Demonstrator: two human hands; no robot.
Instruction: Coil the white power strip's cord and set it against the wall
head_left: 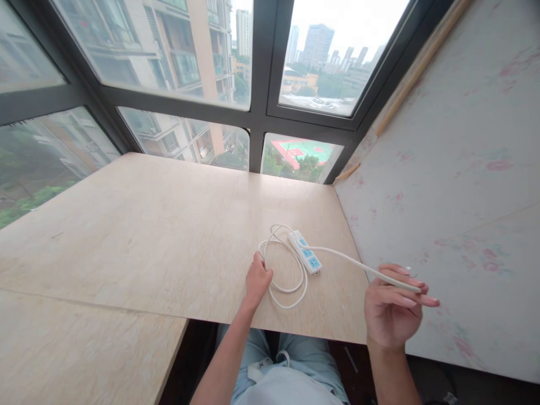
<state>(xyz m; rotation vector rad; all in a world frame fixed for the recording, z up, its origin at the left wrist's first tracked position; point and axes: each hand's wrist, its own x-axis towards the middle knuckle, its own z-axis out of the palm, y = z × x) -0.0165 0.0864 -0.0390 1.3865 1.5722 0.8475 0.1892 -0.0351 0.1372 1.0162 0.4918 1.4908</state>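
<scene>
A white power strip (306,253) with blue socket faces lies on the ledge, right of centre. Its white power cord (291,291) is looped loosely beside it on the left. My left hand (257,281) is closed on the left side of these loops, close to the ledge surface. From the strip, one length of cord stretches rightward through the air to my right hand (394,306). That hand is raised near the wall, palm up, with the cord lying along its fingers and gripped there. Small metal tips show above the fingers; the rest of that piece is hidden.
The pale stone ledge (169,225) runs to dark-framed windows (257,121) at the back. A flowered wall (455,225) closes off the right side. A second slab (76,343) joins at the lower left. My legs (295,343) are below the front edge.
</scene>
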